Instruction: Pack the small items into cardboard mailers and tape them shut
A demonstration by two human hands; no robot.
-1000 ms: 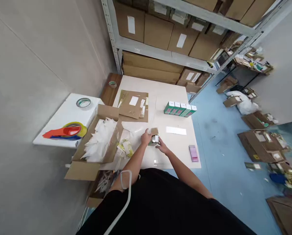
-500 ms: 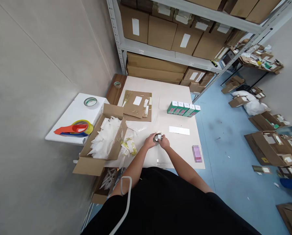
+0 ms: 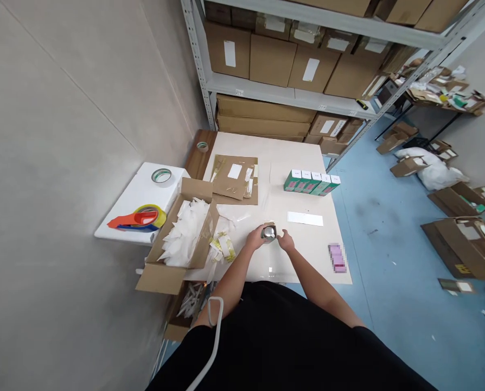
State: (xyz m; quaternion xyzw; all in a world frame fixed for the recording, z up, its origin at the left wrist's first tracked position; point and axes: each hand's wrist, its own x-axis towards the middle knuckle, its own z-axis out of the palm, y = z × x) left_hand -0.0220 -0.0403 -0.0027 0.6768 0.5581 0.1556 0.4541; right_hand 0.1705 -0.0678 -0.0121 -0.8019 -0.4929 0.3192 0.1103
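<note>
My left hand [image 3: 254,238] and my right hand [image 3: 285,239] meet over the white table [image 3: 299,157], both closed around a small shiny silver object [image 3: 269,233] with a bit of tan card behind it. The object is held just above the tabletop, close to the near edge. A white paper strip [image 3: 305,218] lies just beyond my right hand. A row of green and white boxes [image 3: 312,183] stands farther back on the right.
An open carton of white packets [image 3: 185,233] sits at the table's left, loose packets [image 3: 223,247] beside it. Flattened cardboard [image 3: 235,179] lies at the back. Tape rolls [image 3: 161,175] and a tape dispenser [image 3: 136,218] rest on a side shelf. Shelving with cartons stands behind; boxes litter the blue floor.
My hands have drawn closer together around the shiny object, and the tan card that stuck up behind it is now mostly covered. The camera view has shifted slightly left.
</note>
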